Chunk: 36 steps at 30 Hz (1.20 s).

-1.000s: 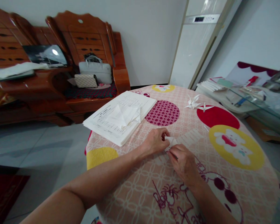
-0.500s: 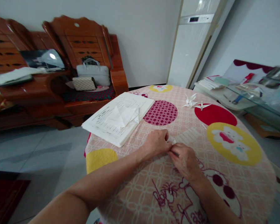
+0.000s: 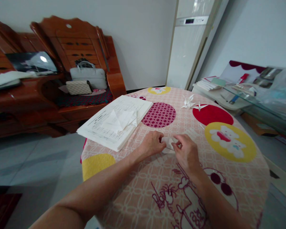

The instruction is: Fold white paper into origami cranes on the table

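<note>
A small folded piece of white paper [image 3: 168, 145] lies between my hands, low over the tablecloth [image 3: 138, 187]. My left hand [image 3: 153, 143] pinches its left end between thumb and fingers. On the right side, the thumb and fingertips of my right hand [image 3: 186, 151] are closed on the paper's edge. Beyond my right hand, a pale strip of paper [image 3: 192, 133] is partly visible on the cloth. Folded white paper pieces [image 3: 118, 120] rest on a stack of printed sheets [image 3: 95, 135] to the left.
Folded paper cranes [image 3: 188, 102] stand at the table's far right. A glass-topped side table [image 3: 250, 103] with papers and a plastic bag is close to the right edge. Behind on the left is a wooden bench [image 3: 119, 86] holding a grey handbag [image 3: 89, 78].
My hands were together, hiding most of the paper. They are now farther apart, with the paper showing between them. The whole view has shifted slightly.
</note>
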Tool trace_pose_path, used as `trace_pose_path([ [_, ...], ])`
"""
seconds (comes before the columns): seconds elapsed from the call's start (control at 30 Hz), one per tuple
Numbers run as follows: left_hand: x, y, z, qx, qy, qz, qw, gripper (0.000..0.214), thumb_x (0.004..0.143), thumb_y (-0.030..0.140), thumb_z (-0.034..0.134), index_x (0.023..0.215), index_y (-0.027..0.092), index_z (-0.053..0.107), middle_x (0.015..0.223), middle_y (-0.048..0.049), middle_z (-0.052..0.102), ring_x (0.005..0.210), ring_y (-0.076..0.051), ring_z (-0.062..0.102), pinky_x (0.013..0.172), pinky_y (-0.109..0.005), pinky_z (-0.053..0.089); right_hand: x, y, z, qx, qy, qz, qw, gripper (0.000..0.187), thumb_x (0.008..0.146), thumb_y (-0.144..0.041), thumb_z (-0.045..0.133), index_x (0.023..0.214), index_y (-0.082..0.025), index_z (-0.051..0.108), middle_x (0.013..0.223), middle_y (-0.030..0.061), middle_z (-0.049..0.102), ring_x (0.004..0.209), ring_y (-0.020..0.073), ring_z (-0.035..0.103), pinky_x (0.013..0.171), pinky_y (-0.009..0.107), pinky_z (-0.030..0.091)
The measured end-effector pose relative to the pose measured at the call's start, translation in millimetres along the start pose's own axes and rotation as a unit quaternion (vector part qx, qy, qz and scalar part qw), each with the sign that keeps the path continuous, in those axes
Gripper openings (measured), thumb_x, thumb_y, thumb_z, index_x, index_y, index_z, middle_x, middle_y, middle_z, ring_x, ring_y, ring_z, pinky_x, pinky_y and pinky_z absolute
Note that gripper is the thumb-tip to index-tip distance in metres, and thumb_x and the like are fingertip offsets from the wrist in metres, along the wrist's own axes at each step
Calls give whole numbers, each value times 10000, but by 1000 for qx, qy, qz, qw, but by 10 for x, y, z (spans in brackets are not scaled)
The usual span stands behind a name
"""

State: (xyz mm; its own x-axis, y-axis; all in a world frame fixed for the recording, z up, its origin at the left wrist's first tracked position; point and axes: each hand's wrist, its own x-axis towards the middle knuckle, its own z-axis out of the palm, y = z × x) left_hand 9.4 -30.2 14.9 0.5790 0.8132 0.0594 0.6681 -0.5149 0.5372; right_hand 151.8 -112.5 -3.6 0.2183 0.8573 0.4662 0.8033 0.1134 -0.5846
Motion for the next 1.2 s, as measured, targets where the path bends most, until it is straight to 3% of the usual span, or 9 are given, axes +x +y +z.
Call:
trace_pose_path([
  [0.13, 2, -9, 4, -8, 4, 6, 1000, 152, 686, 220, 528, 564, 143, 576, 498, 13, 486, 504, -108, 429, 514, -259, 219, 157, 74, 54, 11, -116, 26, 993, 221, 744, -62, 555, 890, -149, 696, 881, 89, 691, 718, 171, 617, 678, 265, 453],
  [0.27, 7, -33, 30, -16, 14, 13, 1000, 148, 678, 218, 523, 556, 145, 563, 494, 16, 472, 496, -102, 407, 514, -259, 209, 297, 140, 61, -10, -167, 14, 986, 148, 752, -91, 565, 703, -153, 689, 732, 55, 671, 683, 164, 600, 628, 246, 404],
  [0.4, 10, -52, 56, -17, 19, 18, 1000, 156, 690, 221, 508, 575, 145, 580, 509, 11, 481, 496, -100, 394, 513, -265, 196, 379, 139, 38, -12, -208, -3, 978, 139, 753, -108, 571, 694, -147, 691, 672, 37, 648, 632, 148, 569, 569, 240, 336],
  [0.63, 7, -39, 81, -8, 30, 22, 999, 191, 717, 239, 495, 577, 143, 582, 502, 13, 466, 491, -96, 372, 513, -267, 181, 377, 141, 60, -50, -212, -36, 975, 164, 764, -106, 568, 617, -155, 620, 646, 25, 584, 637, 147, 537, 585, 254, 305],
  [0.9, 19, -50, 72, 9, 37, 1, 999, 226, 739, 246, 488, 561, 132, 568, 486, 21, 423, 494, -88, 351, 521, -265, 174, 297, 132, 129, -114, -199, -43, 972, 121, 797, -108, 564, 719, -162, 638, 778, 51, 598, 734, 164, 552, 657, 258, 354],
  [1.07, -1, -88, 31, 15, 21, -2, 1000, 211, 726, 240, 485, 592, 135, 610, 506, 10, 472, 499, -98, 377, 512, -265, 183, 267, 131, 39, -41, -211, -20, 976, 175, 797, -84, 549, 685, -158, 662, 756, 50, 614, 740, 165, 575, 665, 255, 381],
  [1.2, -8, -104, 18, 22, 7, -9, 1000, 213, 722, 246, 499, 632, 135, 656, 533, -5, 520, 517, -113, 413, 515, -263, 211, 218, 128, -57, 26, -223, -41, 974, 218, 816, -61, 517, 731, -159, 692, 787, 46, 630, 737, 151, 581, 664, 246, 399],
])
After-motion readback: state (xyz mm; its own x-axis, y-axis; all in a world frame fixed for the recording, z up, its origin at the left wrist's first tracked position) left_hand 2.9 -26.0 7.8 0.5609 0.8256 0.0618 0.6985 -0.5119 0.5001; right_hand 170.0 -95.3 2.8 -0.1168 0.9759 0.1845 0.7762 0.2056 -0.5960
